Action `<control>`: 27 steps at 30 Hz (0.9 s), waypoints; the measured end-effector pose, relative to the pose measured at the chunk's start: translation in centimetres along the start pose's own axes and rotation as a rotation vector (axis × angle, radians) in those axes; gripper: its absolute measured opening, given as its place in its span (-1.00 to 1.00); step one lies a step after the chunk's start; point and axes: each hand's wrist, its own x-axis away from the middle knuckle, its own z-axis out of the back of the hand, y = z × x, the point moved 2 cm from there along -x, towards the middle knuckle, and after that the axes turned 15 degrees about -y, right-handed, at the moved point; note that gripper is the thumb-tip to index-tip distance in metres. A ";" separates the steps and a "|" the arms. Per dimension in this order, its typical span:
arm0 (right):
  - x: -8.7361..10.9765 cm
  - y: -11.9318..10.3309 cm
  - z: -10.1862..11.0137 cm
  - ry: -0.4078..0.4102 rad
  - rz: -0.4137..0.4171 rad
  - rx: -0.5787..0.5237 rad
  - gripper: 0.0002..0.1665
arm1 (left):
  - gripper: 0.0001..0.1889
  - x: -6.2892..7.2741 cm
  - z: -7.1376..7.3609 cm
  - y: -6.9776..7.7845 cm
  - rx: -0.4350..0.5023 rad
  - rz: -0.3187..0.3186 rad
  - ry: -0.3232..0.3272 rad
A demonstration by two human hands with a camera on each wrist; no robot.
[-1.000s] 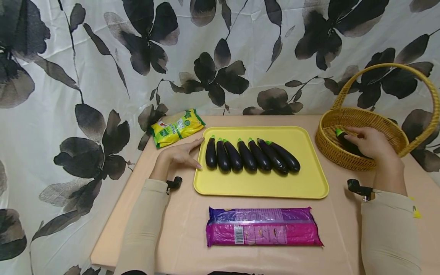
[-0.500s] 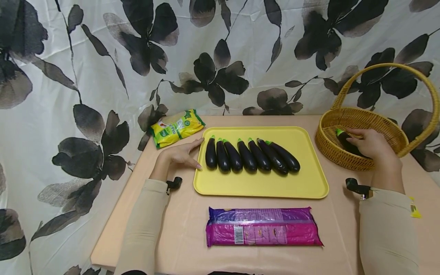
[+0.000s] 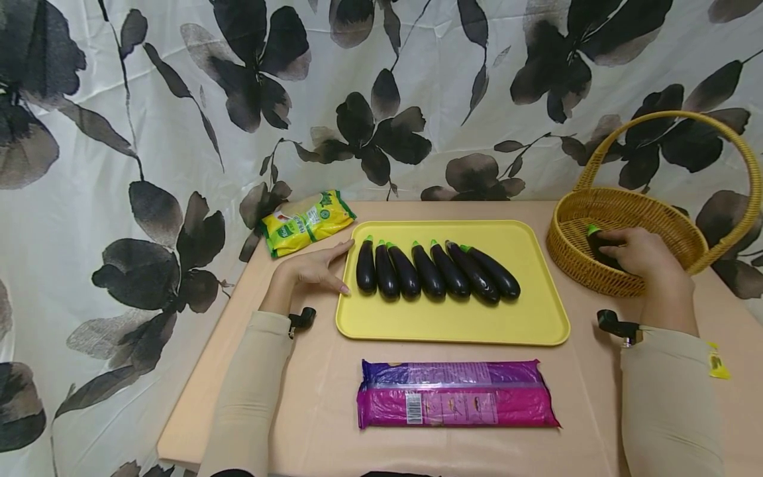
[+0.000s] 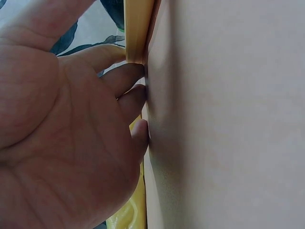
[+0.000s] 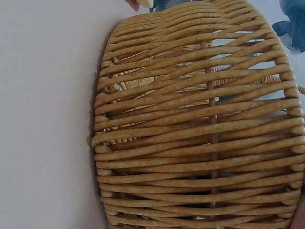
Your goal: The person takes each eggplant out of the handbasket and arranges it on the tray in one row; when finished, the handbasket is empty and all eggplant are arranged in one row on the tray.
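Observation:
In the head view, my right hand (image 3: 646, 255) reaches over the near rim into the wicker basket (image 3: 596, 281) at the right. Its fingers hold a dark eggplant (image 3: 598, 250) with a green stem tip, low inside; the hand covers the rest of it. In the right wrist view the woven basket wall (image 5: 200, 133) hides most of that hand. At the left edge of the yellow tray (image 3: 453, 321), my left hand (image 3: 310, 270) touches the rim with thumb and fingers loosely extended. Several eggplants (image 3: 429, 275) lie side by side on the tray, stems pointing away.
A yellow-green packet (image 3: 306, 222) lies behind my left hand, near the table's back left edge. In front of the tray is a long purple-pink packet (image 3: 459, 394). The basket's tall arched handle (image 3: 673, 114) rises above my right hand. A floral cloth (image 3: 381, 79) hangs behind.
My right hand has shifted slightly left inside the basket, and the eggplant's stem end has moved a little with it. The left hand and the tray stay put.

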 end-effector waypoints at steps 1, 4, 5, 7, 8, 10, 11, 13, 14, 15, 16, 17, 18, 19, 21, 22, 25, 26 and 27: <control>0.0 0.0 0.0 -0.005 -0.002 0.001 -0.40 | 0.48 0.0 0.0 0.0 0.000 0.001 0.000; 0.0 -0.1 0.0 -0.020 -0.012 0.004 -0.41 | 0.47 0.0 0.0 0.0 0.001 0.004 0.000; -0.1 -0.2 0.0 -0.020 -0.016 0.005 -0.42 | 0.47 0.0 0.0 0.1 0.000 0.005 0.000; -0.1 -0.2 0.0 -0.020 -0.018 0.005 -0.42 | 0.46 0.1 0.0 0.1 0.000 0.005 0.000; -0.1 -0.3 0.1 -0.014 -0.015 0.009 -0.42 | 0.46 0.1 0.1 0.1 0.001 0.004 0.000; -0.1 -0.3 0.1 -0.003 -0.010 0.008 -0.43 | 0.46 0.1 0.1 0.1 0.003 0.001 0.000; -0.1 -0.3 0.1 0.002 -0.008 0.005 -0.43 | 0.46 0.1 0.1 0.1 0.003 0.000 0.000; 0.0 -0.4 0.2 0.015 -0.001 -0.003 -0.44 | 0.45 0.0 0.1 0.1 0.000 -0.002 0.002; 0.0 -0.4 0.3 0.020 0.003 -0.009 -0.44 | 0.45 0.0 0.1 0.1 -0.002 -0.002 0.003; 0.0 -0.4 0.3 0.025 0.005 -0.016 -0.44 | 0.45 0.0 0.1 0.0 -0.005 -0.002 0.003; 0.1 -0.4 0.4 0.033 0.009 -0.019 -0.43 | 0.45 0.0 0.1 0.0 -0.007 -0.002 0.004; 0.1 -0.4 0.4 0.041 0.012 -0.024 -0.43 | 0.45 0.0 0.1 0.0 -0.009 -0.001 0.005; 0.1 -0.4 0.4 0.051 0.017 -0.025 -0.43 | 0.45 0.0 0.1 0.0 -0.010 0.001 0.004; 0.1 -0.5 0.5 0.062 0.022 -0.025 -0.43 | 0.45 0.1 0.1 0.0 -0.008 0.002 0.004; 0.1 -0.6 0.5 0.079 0.025 -0.029 -0.42 | 0.45 0.1 0.1 0.1 -0.007 0.005 0.003; 0.1 -0.6 0.5 0.086 0.027 -0.031 -0.42 | 0.45 0.1 0.1 0.1 -0.006 0.007 0.002; 0.2 -0.8 0.6 0.100 0.023 -0.048 -0.40 | 0.45 0.1 0.1 0.2 -0.003 0.011 -0.001; 0.3 -0.8 0.6 0.104 0.022 -0.056 -0.40 | 0.45 0.2 0.1 0.2 -0.002 0.012 -0.002; 0.4 -0.9 0.6 0.111 0.025 -0.063 -0.39 | 0.45 0.2 0.1 0.2 -0.002 0.012 -0.002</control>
